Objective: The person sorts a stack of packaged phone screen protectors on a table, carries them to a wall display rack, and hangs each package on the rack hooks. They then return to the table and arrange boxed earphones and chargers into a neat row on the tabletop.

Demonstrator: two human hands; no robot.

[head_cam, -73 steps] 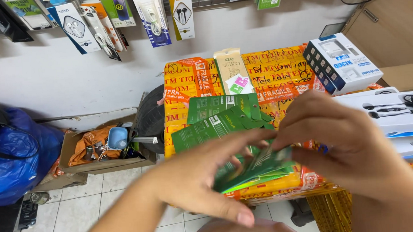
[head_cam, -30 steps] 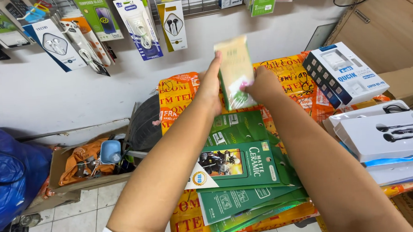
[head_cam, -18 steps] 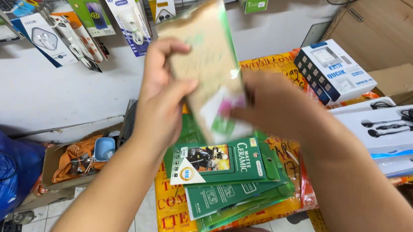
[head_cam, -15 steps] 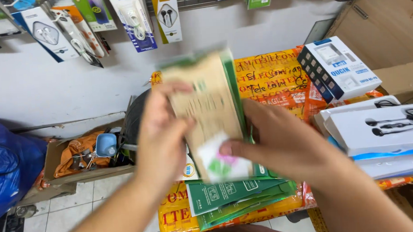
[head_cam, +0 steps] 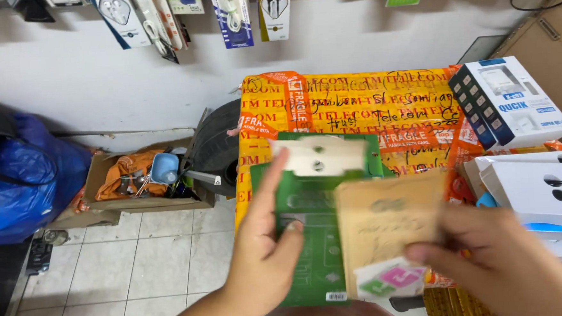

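The largest item is the parcel (head_cam: 369, 121), wrapped in yellow and orange tape, standing against the white wall (head_cam: 96, 65) and serving here as a desk. On its right rests a white and blue carton (head_cam: 515, 104); nearer, at the right edge, lie white boxes (head_cam: 539, 196) picturing earphones. Left of the parcel, on the tiled floor (head_cam: 139, 261), sit a dark tyre-like object (head_cam: 219, 145), an open cardboard box of oddments (head_cam: 141, 181) and a blue bag (head_cam: 26, 184). Hanging packets (head_cam: 273, 11) line the top of the wall.

Work in hand: sorting flat packets. The left hand (head_cam: 267, 261) is closed on a green packet (head_cam: 311, 240), thumb across its face and index finger extended up its left edge; a pale card (head_cam: 322, 156) lies against the top of that packet. The right hand (head_cam: 498, 262) is closed on a tan paper sleeve (head_cam: 387, 226), gripping its lower right corner, with a small white label bearing pink and green marks (head_cam: 390, 280) at its lower end. The sleeve overlaps the green packet's right side and is motion-blurred.

Judgement: mid-process. Both packets are off the parcel and neither is set down; placing them remains.
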